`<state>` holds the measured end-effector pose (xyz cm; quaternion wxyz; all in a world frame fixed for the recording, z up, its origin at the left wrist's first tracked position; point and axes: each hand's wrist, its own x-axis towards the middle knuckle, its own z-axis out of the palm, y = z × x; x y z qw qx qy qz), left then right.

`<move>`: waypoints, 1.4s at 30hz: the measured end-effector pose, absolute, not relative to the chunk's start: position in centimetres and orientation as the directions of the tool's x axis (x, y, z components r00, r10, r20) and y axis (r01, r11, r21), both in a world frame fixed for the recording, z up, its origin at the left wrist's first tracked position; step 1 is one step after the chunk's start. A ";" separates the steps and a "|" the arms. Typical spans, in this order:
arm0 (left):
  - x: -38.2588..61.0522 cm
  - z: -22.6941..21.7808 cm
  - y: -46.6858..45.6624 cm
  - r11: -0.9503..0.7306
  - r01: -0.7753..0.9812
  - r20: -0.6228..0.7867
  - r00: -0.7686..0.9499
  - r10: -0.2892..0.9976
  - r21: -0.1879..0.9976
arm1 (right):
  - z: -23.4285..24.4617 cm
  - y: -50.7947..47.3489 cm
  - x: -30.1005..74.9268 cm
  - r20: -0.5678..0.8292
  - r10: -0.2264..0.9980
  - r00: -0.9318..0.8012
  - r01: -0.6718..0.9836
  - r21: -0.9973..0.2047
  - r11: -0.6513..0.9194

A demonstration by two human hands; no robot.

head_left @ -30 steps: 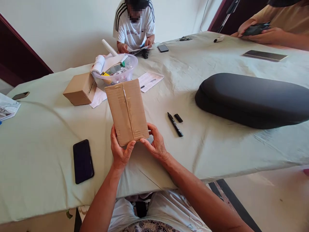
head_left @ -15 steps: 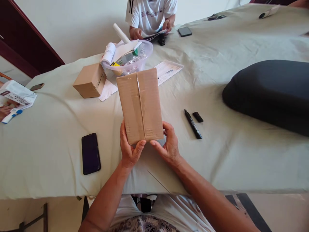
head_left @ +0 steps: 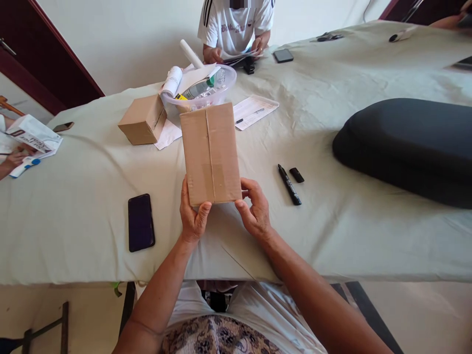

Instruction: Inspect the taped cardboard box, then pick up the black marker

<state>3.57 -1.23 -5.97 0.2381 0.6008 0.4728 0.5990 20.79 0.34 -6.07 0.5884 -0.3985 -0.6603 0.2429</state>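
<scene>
A brown cardboard box (head_left: pixel 210 155) is held up in front of me, its taped seam running lengthwise down the face toward me. My left hand (head_left: pixel 193 211) grips its lower left corner, thumb on the near edge and fingers along the side. At the lower right corner, my right hand (head_left: pixel 255 209) holds it between thumb and fingers; some fingertips are hidden behind the box. To the right lies an uncapped black marker (head_left: pixel 289 185), with its cap (head_left: pixel 297 175) beside it. A dark phone (head_left: pixel 141 222) rests left of my left hand.
A second cardboard box (head_left: pixel 142 120) and a plastic basin (head_left: pixel 230 81) of bottles and paper stand beyond. A printed sheet (head_left: pixel 254 110) lies near them. A large black padded object (head_left: pixel 405 150) occupies the right. One person sits opposite handling papers; another's hands are at far left.
The box has turned slightly and shifted a little left, with both hands still on it. My view has tilted a little, so the table's front edge appears higher.
</scene>
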 end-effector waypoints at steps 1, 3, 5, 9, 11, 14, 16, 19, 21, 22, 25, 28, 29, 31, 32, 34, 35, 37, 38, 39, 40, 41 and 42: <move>3.5 -5.8 -1.2 -0.444 0.294 0.506 -0.187 0.842 0.847 | -6.1 0.4 20.8 0.586 0.811 0.000 0.220 -0.791 0.571; 3.3 -5.6 -1.2 -0.452 0.315 0.527 -0.216 0.822 0.834 | -6.2 0.4 20.8 0.587 0.809 -0.005 0.182 -0.795 0.578; 3.2 -5.5 -1.2 -0.456 0.326 0.536 -0.225 0.813 0.828 | -6.5 0.4 20.8 0.584 0.812 0.001 0.149 -0.803 0.577; 3.0 -5.8 -1.2 -0.461 0.320 0.539 -0.221 0.813 0.828 | -7.0 0.4 20.8 0.578 0.816 0.022 0.107 -0.812 0.573; 2.8 -5.9 -1.3 -0.476 0.326 0.555 -0.219 0.803 0.817 | -7.0 0.4 20.9 0.605 0.796 0.016 0.084 -0.794 0.602; 2.6 -5.9 -1.3 -0.501 0.330 0.585 -0.243 0.774 0.800 | -6.9 0.4 20.9 0.667 0.744 -0.031 0.049 -0.743 0.668; 2.5 -5.7 -1.3 -0.503 0.308 0.582 -0.271 0.767 0.807 | -6.9 0.3 20.8 0.686 0.726 -0.048 0.060 -0.723 0.688; 2.4 -5.3 -1.3 -0.486 0.273 0.552 -0.276 0.787 0.830 | -7.1 0.2 20.8 0.731 0.682 0.013 0.168 -0.674 0.719; 2.3 -5.2 -1.3 -0.466 0.255 0.524 -0.257 0.812 0.847 | -7.2 0.2 21.0 0.783 0.617 0.076 0.271 -0.612 0.743; 2.3 -5.1 -1.3 -0.456 0.245 0.510 -0.249 0.824 0.856 | -7.2 0.3 21.2 0.810 0.578 0.101 0.321 -0.576 0.752; 2.2 -5.1 -1.4 -0.431 0.215 0.472 -0.212 0.855 0.876 | -7.1 0.5 22.1 0.859 0.490 0.149 0.450 -0.500 0.740; 2.2 -4.9 -1.4 -0.419 0.193 0.452 -0.174 0.875 0.887 | -6.8 0.9 23.1 0.836 0.500 0.225 0.522 -0.537 0.663; 2.3 -4.8 -1.4 -0.415 0.191 0.447 -0.169 0.879 0.889 | -6.7 1.0 23.4 0.810 0.527 0.257 0.525 -0.575 0.627; 2.4 -4.7 -1.4 -0.411 0.195 0.443 -0.166 0.881 0.891 | -6.7 1.3 23.9 0.729 0.604 0.322 0.488 -0.675 0.554; 2.4 -4.6 -1.4 -0.413 0.196 0.445 -0.160 0.881 0.889 | -6.7 1.5 24.1 0.678 0.647 0.347 0.445 -0.727 0.523; 2.5 -4.6 -1.4 -0.429 0.189 0.455 -0.130 0.881 0.883 | -6.9 1.9 24.4 0.578 0.727 0.370 0.327 -0.814 0.480; 2.6 -4.7 -1.5 -0.438 0.184 0.462 -0.116 0.879 0.880 | -7.0 2.1 24.5 0.538 0.760 0.365 0.269 -0.842 0.467; 2.7 -4.9 -1.6 -0.454 0.195 0.480 -0.120 0.869 0.870 | -7.2 2.4 24.6 0.488 0.800 0.350 0.193 -0.873 0.448; 2.7 -5.0 -1.7 -0.457 0.211 0.489 -0.138 0.861 0.864 | -7.3 2.6 24.6 0.477 0.805 0.353 0.182 -0.879 0.441; 2.7 -5.1 -1.7 -0.459 0.230 0.499 -0.164 0.851 0.858 | -7.3 2.6 24.7 0.473 0.802 0.366 0.187 -0.881 0.434; 2.7 -5.2 -1.7 -0.460 0.250 0.509 -0.194 0.838 0.852 | -7.4 2.6 24.7 0.472 0.793 0.385 0.202 -0.881 0.427; 2.6 -5.3 -1.6 -0.456 0.272 0.516 -0.221 0.827 0.847 | -7.5 2.6 24.7 0.476 0.780 0.407 0.224 -0.879 0.420; 2.5 -5.4 -1.6 -0.449 0.293 0.520 -0.246 0.818 0.844 | -7.5 2.5 24.8 0.484 0.764 0.426 0.251 -0.875 0.414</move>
